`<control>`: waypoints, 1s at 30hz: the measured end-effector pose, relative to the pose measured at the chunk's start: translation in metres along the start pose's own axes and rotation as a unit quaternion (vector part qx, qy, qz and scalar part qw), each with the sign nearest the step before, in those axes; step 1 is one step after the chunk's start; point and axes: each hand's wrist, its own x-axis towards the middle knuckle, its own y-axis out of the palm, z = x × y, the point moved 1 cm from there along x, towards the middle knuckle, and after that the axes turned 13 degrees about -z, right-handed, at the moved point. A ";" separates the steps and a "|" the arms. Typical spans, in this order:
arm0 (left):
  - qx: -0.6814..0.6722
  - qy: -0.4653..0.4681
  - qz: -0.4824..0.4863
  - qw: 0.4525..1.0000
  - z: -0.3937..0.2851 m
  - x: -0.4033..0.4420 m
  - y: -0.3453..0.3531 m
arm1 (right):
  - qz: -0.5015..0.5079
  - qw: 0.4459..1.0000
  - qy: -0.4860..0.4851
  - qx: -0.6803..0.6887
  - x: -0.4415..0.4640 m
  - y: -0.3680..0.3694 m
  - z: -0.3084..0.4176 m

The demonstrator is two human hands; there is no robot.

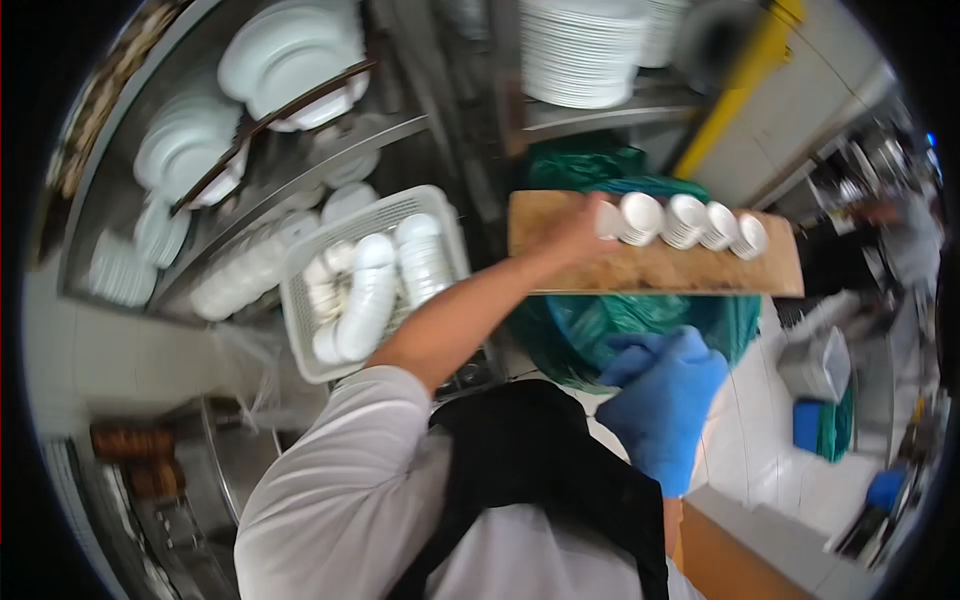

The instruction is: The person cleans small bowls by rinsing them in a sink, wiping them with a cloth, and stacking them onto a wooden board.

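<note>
My bare left hand (580,232) reaches over a wooden board (655,272). Its fingers close around a small white stack (607,220), apparently of cups, at the left end of a row. Several more stacks of white cups (686,222) stand along the board to the right of it. In a blue glove, my right hand (668,385) hovers below the board, in front of a bin lined with a green bag (640,315). Its fingers are loosely bent and apart, and nothing shows in them.
On the left, a white plastic basket (292,300) holds rows of stacked white crockery (368,300). White plates (290,60) fill the metal shelves beyond it. A tall plate stack (580,55) stands on another shelf at the top. Right of that runs a yellow post (722,95).
</note>
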 end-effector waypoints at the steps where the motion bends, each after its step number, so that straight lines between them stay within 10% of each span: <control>1: -0.035 0.003 -0.013 0.999 0.005 -0.003 0.003 | 0.001 1.000 -0.025 -0.004 -0.003 0.000 0.005; 10: -0.049 0.030 -0.189 0.980 0.034 -0.082 -0.104 | 0.123 0.956 -0.211 0.161 -0.041 -0.006 0.101; 14: 0.077 -0.098 -0.382 0.916 0.173 -0.140 -0.188 | 0.238 0.937 -0.126 0.224 -0.045 0.011 0.099; 19: 0.419 -0.286 -0.047 0.861 0.320 -0.222 -0.258 | 0.267 0.904 0.125 0.310 -0.038 0.034 0.042; 21: 0.336 -0.270 -0.141 0.891 0.284 -0.234 -0.255 | 0.238 0.879 0.162 0.380 -0.031 0.031 0.019; 24: 0.405 -0.240 -0.018 0.882 0.413 -0.251 -0.242 | 0.116 0.770 0.392 0.490 -0.015 0.034 0.058; 25: 0.453 -0.232 0.032 0.860 0.417 -0.245 -0.244 | 0.104 0.876 0.299 0.364 -0.011 0.030 0.064; 27: 0.479 -0.101 -0.011 0.872 0.382 -0.238 -0.246 | 0.094 0.872 0.304 0.372 -0.014 0.024 0.067; 30: 0.413 -0.170 -0.078 0.891 0.411 -0.240 -0.240 | 0.206 0.837 0.369 0.347 -0.022 0.025 0.073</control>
